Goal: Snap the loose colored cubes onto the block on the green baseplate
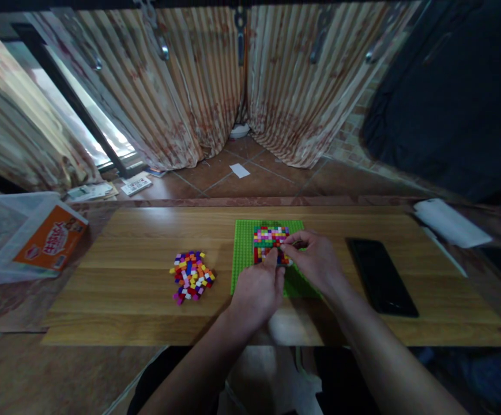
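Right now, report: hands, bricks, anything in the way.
Left hand and right hand at brick block, partly hiding it. Block sits on green baseplate. Loose brick pile off left, black slab off right; neither obstructing.

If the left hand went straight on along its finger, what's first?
The left hand would likely meet the coloured bricks on the green board; they look close, possibly touching; depth is unclear.
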A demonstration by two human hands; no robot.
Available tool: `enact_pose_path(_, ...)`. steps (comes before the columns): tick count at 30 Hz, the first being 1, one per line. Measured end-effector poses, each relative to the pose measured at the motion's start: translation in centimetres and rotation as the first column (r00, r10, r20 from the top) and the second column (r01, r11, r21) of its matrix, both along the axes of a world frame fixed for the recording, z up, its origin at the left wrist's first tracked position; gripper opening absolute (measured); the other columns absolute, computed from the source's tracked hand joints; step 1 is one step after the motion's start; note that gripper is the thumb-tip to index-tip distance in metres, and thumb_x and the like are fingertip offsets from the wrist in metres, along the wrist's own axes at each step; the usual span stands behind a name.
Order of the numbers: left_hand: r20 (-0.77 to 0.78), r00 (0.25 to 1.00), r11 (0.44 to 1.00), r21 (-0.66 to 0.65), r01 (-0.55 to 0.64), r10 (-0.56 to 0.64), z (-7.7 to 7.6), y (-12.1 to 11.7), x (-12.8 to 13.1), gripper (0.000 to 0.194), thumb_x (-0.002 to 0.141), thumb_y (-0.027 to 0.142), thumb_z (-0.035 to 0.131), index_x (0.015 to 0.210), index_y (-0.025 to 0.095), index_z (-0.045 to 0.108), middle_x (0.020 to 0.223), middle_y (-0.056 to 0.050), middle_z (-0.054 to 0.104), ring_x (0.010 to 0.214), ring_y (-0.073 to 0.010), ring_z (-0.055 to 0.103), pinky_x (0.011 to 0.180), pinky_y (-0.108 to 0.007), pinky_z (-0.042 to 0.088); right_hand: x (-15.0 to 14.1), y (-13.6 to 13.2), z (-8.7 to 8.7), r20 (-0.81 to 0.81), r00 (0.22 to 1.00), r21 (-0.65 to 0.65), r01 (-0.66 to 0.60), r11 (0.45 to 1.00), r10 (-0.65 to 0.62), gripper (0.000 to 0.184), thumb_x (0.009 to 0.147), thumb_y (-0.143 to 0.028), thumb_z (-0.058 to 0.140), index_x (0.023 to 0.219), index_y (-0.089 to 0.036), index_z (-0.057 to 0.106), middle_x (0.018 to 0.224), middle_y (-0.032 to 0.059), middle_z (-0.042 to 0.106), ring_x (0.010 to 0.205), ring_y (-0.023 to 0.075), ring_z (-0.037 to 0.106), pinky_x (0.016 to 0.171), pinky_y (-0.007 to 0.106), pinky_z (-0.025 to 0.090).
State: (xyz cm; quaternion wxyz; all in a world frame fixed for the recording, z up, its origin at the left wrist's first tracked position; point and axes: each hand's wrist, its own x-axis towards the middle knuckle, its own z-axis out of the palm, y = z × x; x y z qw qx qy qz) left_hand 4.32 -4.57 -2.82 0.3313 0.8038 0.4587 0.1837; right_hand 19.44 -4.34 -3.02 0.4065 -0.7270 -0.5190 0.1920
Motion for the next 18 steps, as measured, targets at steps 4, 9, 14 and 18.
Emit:
enact_pose_path(4, 0.272, 0.953, 0.983, -0.158, -0.091, 0.132, 0.3, 0.4, -0.3, 0.033, 0.091, 0.032, 0.05, 0.114, 0.016, 0.067, 0.074, -0.005, 0.067, 0.061, -0.0163, 0.057, 0.061, -0.027, 0.045, 0.2, 0.0, 0.1, -0.03, 0.999, -0.007, -0.025, 1.0, 0.025, 0.011, 0.072, -0.031, 0.066, 0.07, -0.02, 0.069, 0.076, 0.0028, 0.069, 0.068, 0.0175, 0.064, 0.069, 0.032, 0.048)
enact_pose_path(9, 0.644, 0.476, 0.671, -0.728, 0.14, 0.6, 1.7, 2.0, -1.9, 0.032, 0.088, 0.04, 0.057, 0.099, 0.013, 0.068, 0.056, 0.006, 0.04, 0.043, -0.0051, 0.024, 0.041, -0.018, 0.022, 0.2, -0.1, 0.4, -0.119, 0.993, 0.108, -0.011, 0.994, 0.024, 0.017, 0.077, -0.036, 0.067, 0.074, -0.02, 0.07, 0.076, 0.0022, 0.069, 0.068, 0.0172, 0.062, 0.068, 0.031, 0.047)
enact_pose_path(14, 0.556, 0.067, 0.464, -0.749, 0.473, 0.829, 3.1, 3.0, -3.5, 0.04, 0.096, 0.04, 0.044, 0.099, 0.008, 0.068, 0.078, -0.006, 0.061, 0.064, -0.0073, 0.055, 0.061, -0.017, 0.048, -2.0, -0.7, 1.9, -0.157, 0.984, 0.311, -0.026, 0.95, 0.078, 0.015, 0.084, -0.035, 0.065, 0.079, -0.021, 0.068, 0.081, 0.0023, 0.069, 0.074, 0.0171, 0.063, 0.071, 0.031, 0.05)
enact_pose_path(18, 0.573, 0.036, 0.477, -0.715, 0.512, 0.819, 3.2, 2.9, -3.6, 0.05, 0.095, 0.051, 0.042, 0.103, 0.01, 0.068, 0.102, -0.012, 0.068, 0.096, -0.0156, 0.065, 0.089, -0.026, 0.052, -4.0, -1.6, 3.0, 0.01, 0.96, 0.335, -0.266, 0.904, 0.279, 0.011, 0.091, -0.026, 0.059, 0.086, -0.024, 0.069, 0.091, 0.0026, 0.07, 0.088, 0.0184, 0.065, 0.079, 0.033, 0.052)
